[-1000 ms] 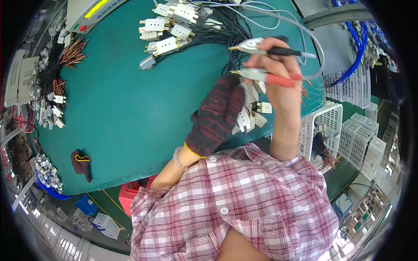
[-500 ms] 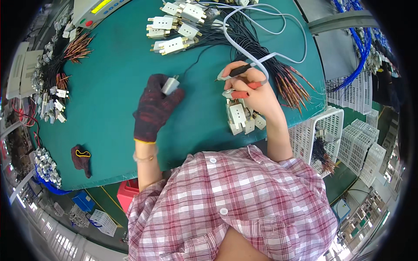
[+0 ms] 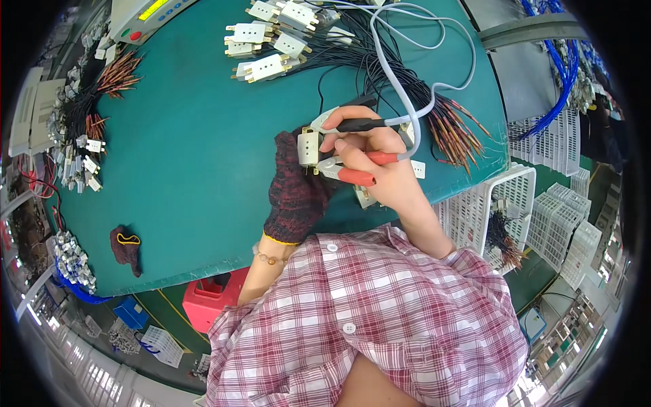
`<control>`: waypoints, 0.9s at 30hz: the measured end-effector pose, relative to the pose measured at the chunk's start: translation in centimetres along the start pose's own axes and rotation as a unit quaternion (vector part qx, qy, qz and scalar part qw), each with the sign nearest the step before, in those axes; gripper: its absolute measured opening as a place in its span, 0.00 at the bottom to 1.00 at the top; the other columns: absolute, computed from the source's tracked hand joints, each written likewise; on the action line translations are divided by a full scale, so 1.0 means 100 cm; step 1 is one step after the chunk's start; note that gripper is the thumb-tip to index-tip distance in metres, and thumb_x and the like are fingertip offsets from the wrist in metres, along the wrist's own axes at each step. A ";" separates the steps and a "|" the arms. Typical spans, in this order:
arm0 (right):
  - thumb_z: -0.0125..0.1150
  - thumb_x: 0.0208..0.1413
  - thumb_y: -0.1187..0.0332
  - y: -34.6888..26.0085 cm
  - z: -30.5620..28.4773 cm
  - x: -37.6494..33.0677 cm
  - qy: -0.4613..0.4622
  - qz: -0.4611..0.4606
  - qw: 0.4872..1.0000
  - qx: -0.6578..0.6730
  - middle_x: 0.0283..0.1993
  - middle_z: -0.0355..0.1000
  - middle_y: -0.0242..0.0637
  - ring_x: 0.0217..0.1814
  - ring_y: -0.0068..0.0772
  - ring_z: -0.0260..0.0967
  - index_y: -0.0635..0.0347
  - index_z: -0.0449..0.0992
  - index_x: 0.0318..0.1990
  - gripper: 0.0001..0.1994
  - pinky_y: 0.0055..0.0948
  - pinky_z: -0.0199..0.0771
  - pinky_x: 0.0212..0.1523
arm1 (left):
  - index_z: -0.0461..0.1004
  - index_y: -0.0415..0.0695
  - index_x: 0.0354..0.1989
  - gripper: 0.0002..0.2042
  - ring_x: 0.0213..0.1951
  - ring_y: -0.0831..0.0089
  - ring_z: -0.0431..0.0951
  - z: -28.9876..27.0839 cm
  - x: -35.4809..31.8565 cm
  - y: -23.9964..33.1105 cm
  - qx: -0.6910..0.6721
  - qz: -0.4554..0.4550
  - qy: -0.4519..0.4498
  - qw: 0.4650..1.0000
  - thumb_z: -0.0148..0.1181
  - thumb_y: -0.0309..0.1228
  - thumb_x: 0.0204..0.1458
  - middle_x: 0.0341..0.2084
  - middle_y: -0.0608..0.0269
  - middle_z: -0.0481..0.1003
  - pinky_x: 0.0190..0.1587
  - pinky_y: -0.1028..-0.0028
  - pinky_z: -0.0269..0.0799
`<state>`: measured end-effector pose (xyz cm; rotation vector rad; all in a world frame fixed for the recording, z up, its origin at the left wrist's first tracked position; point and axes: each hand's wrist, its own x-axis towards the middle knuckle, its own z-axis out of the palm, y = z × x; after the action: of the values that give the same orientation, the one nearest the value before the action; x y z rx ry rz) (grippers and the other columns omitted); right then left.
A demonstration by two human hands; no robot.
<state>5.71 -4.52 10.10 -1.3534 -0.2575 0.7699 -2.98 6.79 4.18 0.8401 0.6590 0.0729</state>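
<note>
My left hand (image 3: 297, 197), in a dark red and black knitted glove, is closed on a white connector block (image 3: 308, 148) with small holes in its face and metal tabs at its ends. Bare, my right hand (image 3: 390, 173) grips two alligator clips, one with a black sleeve (image 3: 359, 125) and one with a red sleeve (image 3: 356, 177). Their jaws are at opposite ends of the block; whether both bite on its tabs I cannot tell. A grey cable (image 3: 405, 102) leads away from the clips. Partly hidden under my right hand lie more white blocks (image 3: 365, 197).
White blocks (image 3: 268, 66) on black wires with copper-coloured ends (image 3: 461, 139) lie across the far side of the green table (image 3: 176, 163). A meter (image 3: 139, 20) stands far left, and a loose glove (image 3: 125, 247) lies near left. White baskets (image 3: 519, 183) stand off the right edge.
My left hand has moved right with the connector block, up to my right hand. The clips have come left and are now at the block's ends.
</note>
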 end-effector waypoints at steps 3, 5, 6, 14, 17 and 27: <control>0.48 0.54 0.77 0.004 0.000 -0.002 0.014 0.001 1.000 0.007 0.31 0.70 0.34 0.38 0.19 0.68 0.65 0.67 0.45 0.10 0.17 0.65 0.37 | 0.64 0.50 0.53 0.23 0.43 0.71 0.73 -0.006 -0.002 -0.007 -0.195 -0.071 -0.043 0.977 0.51 0.51 0.55 0.43 0.65 0.70 0.43 0.71 0.73; 0.48 0.55 0.77 0.005 0.001 -0.004 0.017 -0.010 1.000 0.001 0.30 0.69 0.34 0.38 0.19 0.68 0.65 0.67 0.45 0.11 0.16 0.65 0.37 | 0.63 0.50 0.54 0.24 0.45 0.72 0.72 -0.003 -0.003 -0.005 -0.139 -0.003 -0.078 0.987 0.52 0.52 0.54 0.44 0.64 0.70 0.44 0.71 0.72; 0.48 0.54 0.77 0.003 0.002 -0.006 0.029 -0.005 1.000 0.003 0.33 0.69 0.35 0.38 0.20 0.69 0.67 0.68 0.42 0.09 0.17 0.66 0.37 | 0.63 0.49 0.54 0.23 0.46 0.71 0.71 0.001 -0.005 0.001 -0.199 -0.059 -0.056 0.977 0.53 0.47 0.55 0.45 0.64 0.69 0.45 0.71 0.72; 0.52 0.52 0.79 0.006 -0.006 -0.013 0.060 -0.130 0.978 -0.152 0.38 0.72 0.36 0.26 0.22 0.71 0.70 0.67 0.23 0.07 0.20 0.69 0.28 | 0.60 0.40 0.55 0.24 0.47 0.63 0.71 -0.008 -0.006 -0.017 0.450 0.278 -0.059 0.847 0.53 0.16 0.48 0.46 0.56 0.67 0.48 0.70 0.68; 0.47 0.52 0.82 0.004 -0.010 -0.016 0.008 -0.065 0.983 -0.172 0.47 0.65 0.35 0.39 0.24 0.68 0.75 0.68 0.31 0.04 0.22 0.71 0.39 | 0.58 0.39 0.57 0.30 0.47 0.58 0.70 -0.004 -0.006 -0.014 0.387 0.209 -0.084 0.894 0.55 0.12 0.41 0.48 0.51 0.65 0.49 0.69 0.67; 0.47 0.48 0.84 0.005 -0.007 -0.016 0.061 -0.037 0.996 -0.053 0.45 0.65 0.38 0.35 0.25 0.68 0.74 0.65 0.20 0.07 0.23 0.70 0.35 | 0.53 0.40 0.61 0.36 0.52 0.55 0.66 -0.007 -0.001 -0.022 0.471 0.295 -0.083 0.827 0.57 0.12 0.40 0.53 0.48 0.62 0.54 0.65 0.64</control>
<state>4.78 -6.05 9.91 -1.4780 -0.2537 0.6157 -3.83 5.71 2.32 1.9788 0.2060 0.2397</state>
